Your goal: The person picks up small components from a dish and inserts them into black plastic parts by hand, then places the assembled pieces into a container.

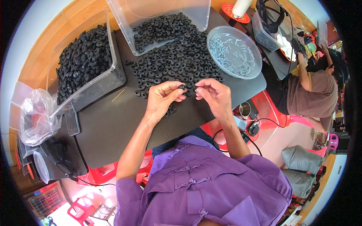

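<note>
Over the near edge of a pile of small black plastic parts (167,66), both my hands are raised close together, a small gap apart. My left hand (160,100) pinches a small round black plastic part (181,87) between thumb and fingertips. The fingertips of my right hand (218,98) are pressed together beside it; whatever they hold, if anything, is too small to make out. A few loose black parts lie on the dark table (113,128) below my hands. To the right of the pile sits a round clear tray (257,71) with many tiny clear pieces in it.
A clear bin (116,28) tipped toward me spills black parts onto the table. Another full bin (113,56) stands left, near a thin stick (118,95), a phone-like slab (72,119) and a plastic bag (36,116). At right, another person (311,92) works beside a metal cup (245,109).
</note>
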Demonstrator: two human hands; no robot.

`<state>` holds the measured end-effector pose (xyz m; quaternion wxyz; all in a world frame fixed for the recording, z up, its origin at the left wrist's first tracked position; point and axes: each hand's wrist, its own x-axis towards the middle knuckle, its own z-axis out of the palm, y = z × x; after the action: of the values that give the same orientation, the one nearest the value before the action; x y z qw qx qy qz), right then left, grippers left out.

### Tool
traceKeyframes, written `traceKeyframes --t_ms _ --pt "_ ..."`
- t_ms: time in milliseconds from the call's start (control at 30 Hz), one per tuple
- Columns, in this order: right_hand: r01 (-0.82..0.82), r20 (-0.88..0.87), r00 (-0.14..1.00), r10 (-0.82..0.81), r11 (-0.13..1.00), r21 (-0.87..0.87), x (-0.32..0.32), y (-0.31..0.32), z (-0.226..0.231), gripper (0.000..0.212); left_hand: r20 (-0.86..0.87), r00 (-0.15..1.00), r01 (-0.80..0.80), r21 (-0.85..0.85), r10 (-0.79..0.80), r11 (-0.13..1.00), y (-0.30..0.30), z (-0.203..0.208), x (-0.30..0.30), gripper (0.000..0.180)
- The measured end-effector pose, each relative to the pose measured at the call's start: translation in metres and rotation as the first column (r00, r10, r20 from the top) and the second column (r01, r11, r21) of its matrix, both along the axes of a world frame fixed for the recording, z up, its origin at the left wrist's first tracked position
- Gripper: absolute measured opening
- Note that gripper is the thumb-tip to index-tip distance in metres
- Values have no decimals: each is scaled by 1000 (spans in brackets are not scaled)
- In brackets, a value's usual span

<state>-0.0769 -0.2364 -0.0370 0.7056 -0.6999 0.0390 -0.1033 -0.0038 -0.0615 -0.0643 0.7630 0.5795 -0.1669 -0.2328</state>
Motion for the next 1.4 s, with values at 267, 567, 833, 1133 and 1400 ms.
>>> traceKeyframes --t_ms 267,567,833,1133,1400 --pt "-56 70 996 63 994 -92 11 4 -1 16 15 1000 22 14 -22 1000 -1 -3 -1 19" --pt "-50 110 988 105 908 -416 13 3 4 10 102 994 31 119 -43 992 -2 0 -4 16" --pt "5 162 977 136 751 -661 14 9 10 8 140 988 27 222 -60 975 -4 0 -8 13" --pt "133 252 958 138 564 -815 17 24 7 12 365 931 -172 369 28 913 -6 4 -10 14" --pt "175 296 946 129 567 -805 13 29 3 28 456 889 -208 483 -42 851 -5 19 -14 18"
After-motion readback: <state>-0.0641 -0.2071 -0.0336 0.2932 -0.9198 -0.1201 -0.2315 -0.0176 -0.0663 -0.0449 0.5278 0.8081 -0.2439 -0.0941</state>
